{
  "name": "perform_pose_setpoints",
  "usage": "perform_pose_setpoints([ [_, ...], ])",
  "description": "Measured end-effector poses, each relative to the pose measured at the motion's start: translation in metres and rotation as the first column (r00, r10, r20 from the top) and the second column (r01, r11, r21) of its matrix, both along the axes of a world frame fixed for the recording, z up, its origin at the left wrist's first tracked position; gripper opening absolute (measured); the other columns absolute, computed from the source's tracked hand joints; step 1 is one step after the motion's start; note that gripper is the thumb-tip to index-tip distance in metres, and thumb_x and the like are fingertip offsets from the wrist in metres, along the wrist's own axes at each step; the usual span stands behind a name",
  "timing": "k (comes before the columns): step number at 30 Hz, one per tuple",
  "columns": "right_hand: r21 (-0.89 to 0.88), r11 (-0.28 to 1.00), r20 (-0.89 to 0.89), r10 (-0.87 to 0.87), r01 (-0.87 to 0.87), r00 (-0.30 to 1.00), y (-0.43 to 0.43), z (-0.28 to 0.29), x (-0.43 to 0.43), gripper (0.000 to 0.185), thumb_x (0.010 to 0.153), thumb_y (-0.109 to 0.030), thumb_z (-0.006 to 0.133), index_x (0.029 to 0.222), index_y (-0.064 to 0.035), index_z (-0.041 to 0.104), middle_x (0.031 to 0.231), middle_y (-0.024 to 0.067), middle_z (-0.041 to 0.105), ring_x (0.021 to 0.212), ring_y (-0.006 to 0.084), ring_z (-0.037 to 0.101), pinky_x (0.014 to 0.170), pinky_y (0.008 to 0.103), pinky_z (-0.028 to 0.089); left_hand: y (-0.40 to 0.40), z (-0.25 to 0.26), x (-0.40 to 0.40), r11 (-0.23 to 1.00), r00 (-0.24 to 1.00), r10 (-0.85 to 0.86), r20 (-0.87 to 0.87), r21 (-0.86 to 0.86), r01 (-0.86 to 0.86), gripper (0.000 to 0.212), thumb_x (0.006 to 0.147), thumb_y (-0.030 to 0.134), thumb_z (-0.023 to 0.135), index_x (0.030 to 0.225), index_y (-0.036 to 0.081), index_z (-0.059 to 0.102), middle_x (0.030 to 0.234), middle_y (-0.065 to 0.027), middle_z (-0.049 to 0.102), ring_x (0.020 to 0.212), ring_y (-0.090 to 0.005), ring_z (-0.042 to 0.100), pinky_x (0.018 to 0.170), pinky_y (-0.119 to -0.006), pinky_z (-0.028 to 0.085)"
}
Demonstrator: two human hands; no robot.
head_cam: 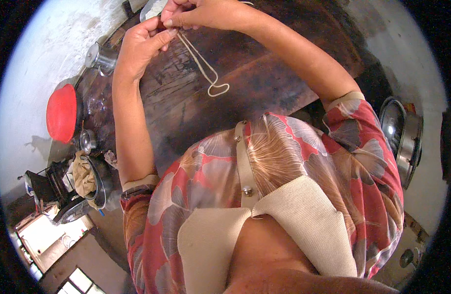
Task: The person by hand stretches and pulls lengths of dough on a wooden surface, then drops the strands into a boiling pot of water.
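Note:
My left hand (141, 44) and my right hand (188, 14) meet at the top of the view, with fingertips touching or nearly so. A thin cream-coloured cord (198, 60) hangs in a long loop from the pinched fingertips of my left hand, over the dark wooden table (166, 88). The fingers of my right hand are bent at the same spot; what they pinch is hidden. Just behind the hands, a clear container with something white in it (153, 10) is partly cut off by the frame's edge.
A metal pot (100, 57), a red plastic basin (62, 113) and a small metal lid or bowl (87, 140) stand along the left. A beige cloth (83, 174) lies over a dark vessel at lower left. Metal cookware (409, 143) is at the right, beside the wall.

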State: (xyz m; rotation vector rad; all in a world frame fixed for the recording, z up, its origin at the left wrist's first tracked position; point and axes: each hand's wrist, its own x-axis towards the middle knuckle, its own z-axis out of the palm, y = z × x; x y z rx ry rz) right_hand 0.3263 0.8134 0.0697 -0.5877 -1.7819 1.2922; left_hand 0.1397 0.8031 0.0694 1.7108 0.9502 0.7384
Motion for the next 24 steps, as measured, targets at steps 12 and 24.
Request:
perform_pose_setpoints([
  [12,0.108,0.943,-0.105,-0.303,0.314,0.947,-0.018,-0.045,-0.032,0.022,0.074,-0.007,0.063,0.093,-0.0001,0.055,0.083,0.0021,0.058,0.077,0.0075,0.054,0.071,0.0215,0.045,-0.014,-0.015,-0.003,0.952,0.921,0.305,0.243,-0.071,-0.297,0.011,0.08,0.011,0.054,0.088,0.004,0.056,0.075,0.0007,0.055,0.059,-0.0032,0.045,0.047,-0.015,0.031],
  [24,0.493,0.764,0.083,-0.517,0.415,0.852,-0.021,-0.047,-0.027,0.018,0.07,-0.004,0.058,0.087,-0.0019,0.053,0.074,0.0118,0.059,0.067,0.0207,0.059,0.06,0.0286,0.046,-0.026,-0.03,0.01,0.944,0.919,0.33,0.216,-0.044,-0.328,0.015,0.077,0.012,0.06,0.088,0.002,0.058,0.07,0.0017,0.054,0.056,-0.0028,0.045,0.044,-0.016,0.027],
])
